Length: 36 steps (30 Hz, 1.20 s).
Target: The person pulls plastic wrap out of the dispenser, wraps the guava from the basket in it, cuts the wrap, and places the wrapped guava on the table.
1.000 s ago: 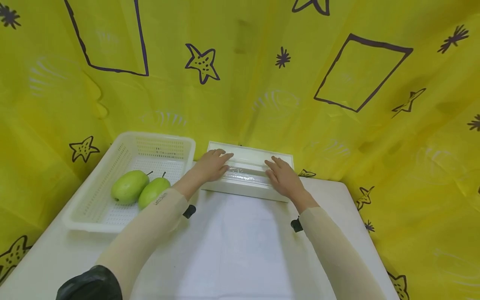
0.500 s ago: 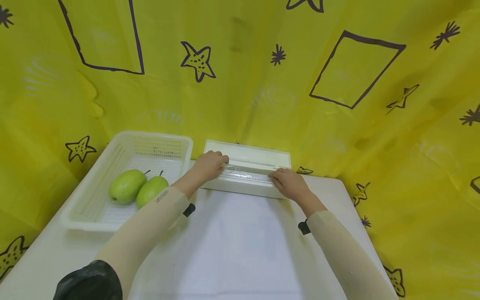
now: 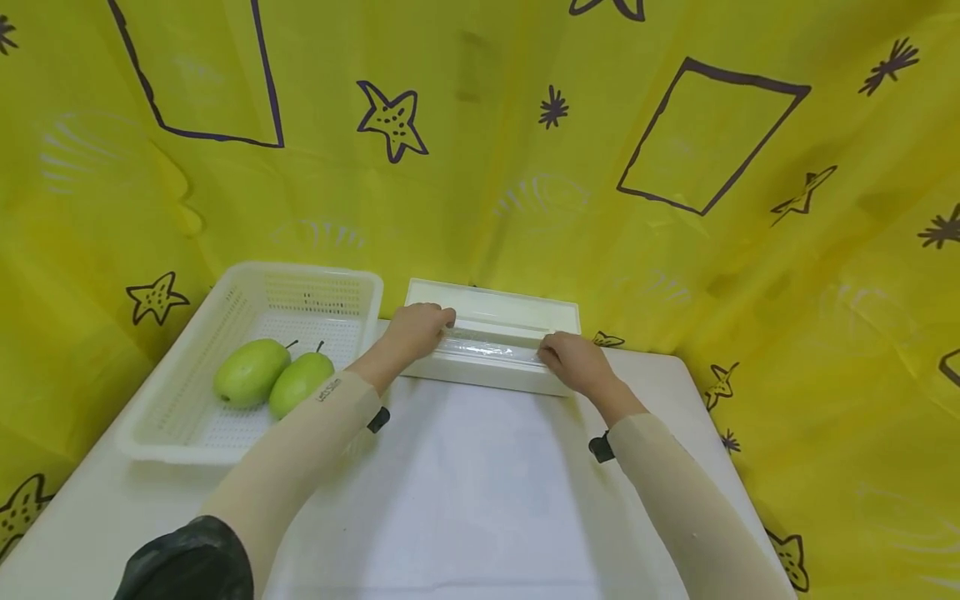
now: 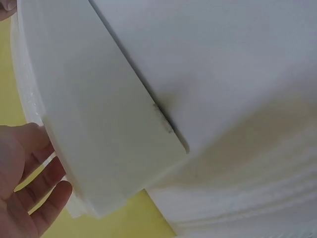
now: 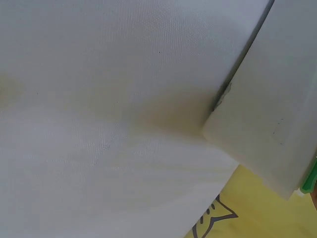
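At the back of the table, in the head view, is a long white cling film box point(image 3: 495, 379) with its lid point(image 3: 495, 308) raised. Shiny clear cling film point(image 3: 491, 350) shows along its opening. My left hand point(image 3: 416, 329) is at the box's left end, its fingers curled on the film's edge. In the left wrist view the thumb and fingers point(image 4: 52, 201) lie along the box's rim, the fingertips partly hidden. My right hand point(image 3: 576, 362) pinches the film at the right end; only a sliver of it shows in the right wrist view, beside a small green piece point(image 5: 309, 179).
A white plastic basket point(image 3: 180, 454) stands to the left with two green, pear-shaped fruits point(image 3: 251, 372) in it. The white table point(image 3: 457, 500) lies in front of the box. Behind hangs a yellow curtain point(image 3: 480, 167) with dark star drawings.
Both hands were spread over the open box a second ago; their fingers have since come down and curled at the film's two ends. The box and the fruits stay in place.
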Motion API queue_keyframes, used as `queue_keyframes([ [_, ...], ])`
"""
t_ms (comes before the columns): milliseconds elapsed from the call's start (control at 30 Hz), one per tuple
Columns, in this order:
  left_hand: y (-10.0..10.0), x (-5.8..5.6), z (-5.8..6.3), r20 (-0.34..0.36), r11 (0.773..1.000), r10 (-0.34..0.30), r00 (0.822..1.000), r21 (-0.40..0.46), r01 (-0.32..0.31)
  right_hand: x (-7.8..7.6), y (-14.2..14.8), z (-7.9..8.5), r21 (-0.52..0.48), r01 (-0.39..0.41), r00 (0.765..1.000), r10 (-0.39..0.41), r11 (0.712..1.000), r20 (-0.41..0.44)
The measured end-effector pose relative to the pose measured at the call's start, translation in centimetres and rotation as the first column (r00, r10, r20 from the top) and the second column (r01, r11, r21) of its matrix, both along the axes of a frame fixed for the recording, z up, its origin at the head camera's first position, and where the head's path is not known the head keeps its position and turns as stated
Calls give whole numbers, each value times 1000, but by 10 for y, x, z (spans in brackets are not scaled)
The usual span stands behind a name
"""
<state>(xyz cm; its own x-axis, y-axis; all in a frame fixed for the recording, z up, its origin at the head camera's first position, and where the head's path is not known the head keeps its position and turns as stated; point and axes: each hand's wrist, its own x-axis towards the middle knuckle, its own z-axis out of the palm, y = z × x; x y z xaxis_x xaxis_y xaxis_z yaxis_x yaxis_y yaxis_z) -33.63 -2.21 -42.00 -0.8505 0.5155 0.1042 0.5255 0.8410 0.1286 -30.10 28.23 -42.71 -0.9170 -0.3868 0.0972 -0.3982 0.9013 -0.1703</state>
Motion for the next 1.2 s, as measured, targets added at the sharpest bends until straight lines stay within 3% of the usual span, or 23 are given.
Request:
queue_keyframes([
  [267,3,1,1,9,1000,-6,1000,-3,6,1,-1,-3,-65,49,999,-50,997,-16],
  [567,11,-3,-7,12,1000,-3,1000,-24,3,2,0,-4,-139,44,998,-50,989,-38],
  [933,8,0,-8,-60,998,-8,998,55,12,4,1,1,-196,49,997,-37,979,68],
  [1200,2,-1,-6,-5,986,-43,999,159,44,5,7,-2,-250,66,997,-53,966,56],
])
